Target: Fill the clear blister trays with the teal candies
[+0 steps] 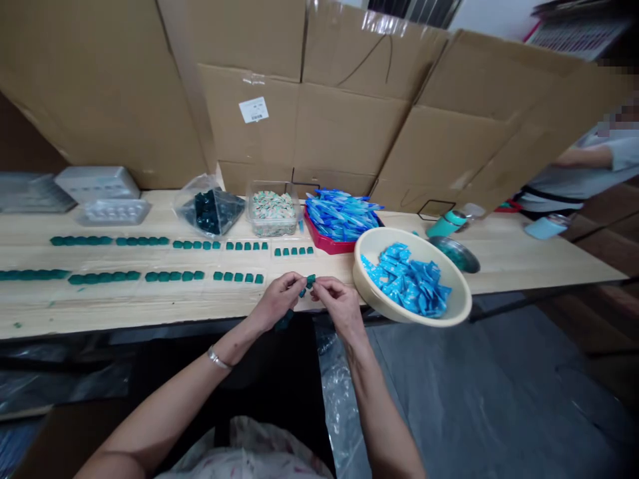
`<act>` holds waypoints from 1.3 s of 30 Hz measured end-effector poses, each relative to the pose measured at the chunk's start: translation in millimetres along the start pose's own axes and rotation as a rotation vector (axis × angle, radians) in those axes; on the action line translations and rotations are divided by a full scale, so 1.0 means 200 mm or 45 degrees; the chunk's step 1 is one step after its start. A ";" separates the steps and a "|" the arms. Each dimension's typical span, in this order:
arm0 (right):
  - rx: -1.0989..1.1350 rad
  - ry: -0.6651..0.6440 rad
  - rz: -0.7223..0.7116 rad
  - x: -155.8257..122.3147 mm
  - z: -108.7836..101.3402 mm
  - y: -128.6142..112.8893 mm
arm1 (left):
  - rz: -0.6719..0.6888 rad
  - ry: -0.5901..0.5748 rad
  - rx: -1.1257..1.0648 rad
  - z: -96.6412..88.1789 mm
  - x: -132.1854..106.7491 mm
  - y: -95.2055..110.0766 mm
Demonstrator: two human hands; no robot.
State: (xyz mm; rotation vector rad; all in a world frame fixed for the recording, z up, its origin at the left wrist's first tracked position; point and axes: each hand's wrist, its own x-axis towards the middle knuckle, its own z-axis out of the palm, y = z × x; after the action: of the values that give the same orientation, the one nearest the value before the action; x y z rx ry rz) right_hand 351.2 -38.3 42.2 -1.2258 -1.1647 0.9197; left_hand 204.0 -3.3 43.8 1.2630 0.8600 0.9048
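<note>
Near the table's front edge, my left hand (275, 301) and my right hand (340, 305) meet with fingertips pinched together. Between them is a small dark green piece (311, 280), touched from both sides. More green shows at the left fingers, partly hidden. Below the left hand, a dark green lump (284, 320) hangs at the table edge; what bears it is hidden. Just beyond my hands lies a short row of green blocks (294, 251). Another row of green blocks (238, 277) lies to the left of my left hand, on what looks like clear plastic.
A cream basin (363, 283) of blue packets stands right of my hands. Behind are a red tray (319, 241) of blue packets, a clear tub (273, 226) of small pieces and a plastic bag (233, 211). Cardboard (344, 126) walls the back. Another person (574, 166) stands far right.
</note>
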 end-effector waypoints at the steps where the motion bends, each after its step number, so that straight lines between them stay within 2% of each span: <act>1: 0.002 0.005 -0.001 0.00 0.02 0.01 | -0.029 -0.011 -0.032 -0.01 0.00 -0.01; 3: -0.013 0.021 -0.021 0.01 0.05 0.03 | -0.082 -0.016 -0.107 -0.02 -0.01 -0.02; 5: -0.105 0.067 -0.086 0.01 0.08 0.03 | -0.042 0.074 -0.120 -0.04 -0.01 -0.03; 7: -0.260 0.127 -0.201 0.01 0.12 0.01 | 0.125 0.221 0.000 -0.06 -0.01 -0.04; 9: -0.407 0.153 -0.334 0.00 0.15 -0.01 | 0.299 0.307 0.209 -0.08 -0.02 -0.05; 13: -0.556 0.100 -0.508 -0.01 0.21 -0.01 | 0.428 0.291 0.536 -0.10 -0.02 -0.07; 17: -0.614 0.074 -0.603 0.00 0.23 0.04 | 0.468 0.248 0.687 -0.12 0.00 -0.10; 22: -0.593 0.059 -0.578 0.02 0.22 0.08 | 0.377 0.077 0.661 -0.15 0.04 -0.10; 24: -0.593 0.049 -0.574 0.02 0.22 0.08 | 0.343 0.075 0.674 -0.16 0.05 -0.10; 28: -0.595 0.082 -0.570 0.03 0.22 0.09 | 0.295 0.161 0.667 -0.17 0.06 -0.10; 33: -0.576 0.091 -0.593 0.02 0.21 0.11 | 0.199 0.091 0.557 -0.16 0.05 -0.10; 35: -0.506 0.015 -0.555 0.00 0.18 0.12 | 0.139 0.069 0.521 -0.17 0.02 -0.10; 39: -0.265 -0.306 -0.272 -0.01 0.11 0.15 | -0.049 -0.109 0.408 -0.20 -0.03 -0.12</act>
State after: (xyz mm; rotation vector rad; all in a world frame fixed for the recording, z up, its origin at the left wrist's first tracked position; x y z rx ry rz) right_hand 331.5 -31.0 10.8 -1.1480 -1.5834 0.8149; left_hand 166.6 5.1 16.4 1.5435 0.9847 0.6943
